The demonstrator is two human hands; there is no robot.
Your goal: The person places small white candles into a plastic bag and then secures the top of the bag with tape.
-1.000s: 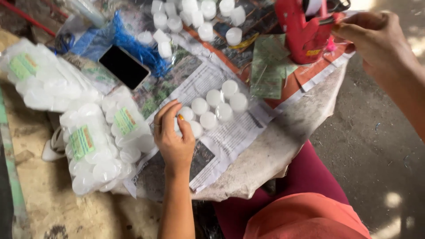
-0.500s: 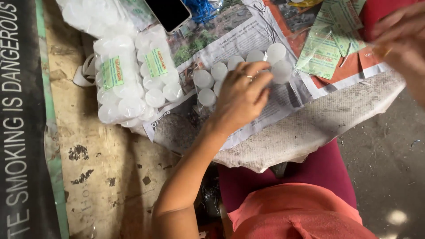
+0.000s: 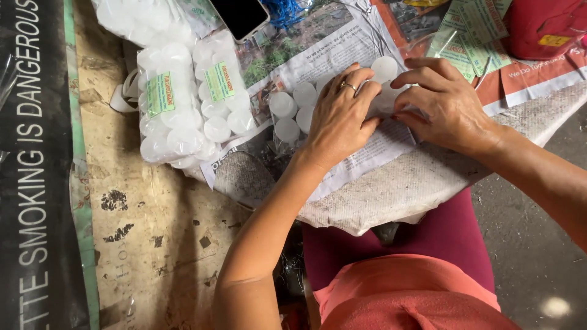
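Left hand [image 3: 342, 119] and right hand [image 3: 446, 104] cover white round tablets [image 3: 292, 110]; grip seemingly loose.

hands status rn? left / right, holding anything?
Left hand: fingers curled over the loose white round containers on the newspaper; grip cannot be told.
Right hand: fingers bent, touching the same cluster; grip cannot be told.

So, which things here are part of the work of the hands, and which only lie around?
In the work:
- left hand
- right hand
- loose white round pieces, which both hands touch
- newspaper under them

Lying about:
- sealed packs of white pieces
- phone
- green paper labels
- red container
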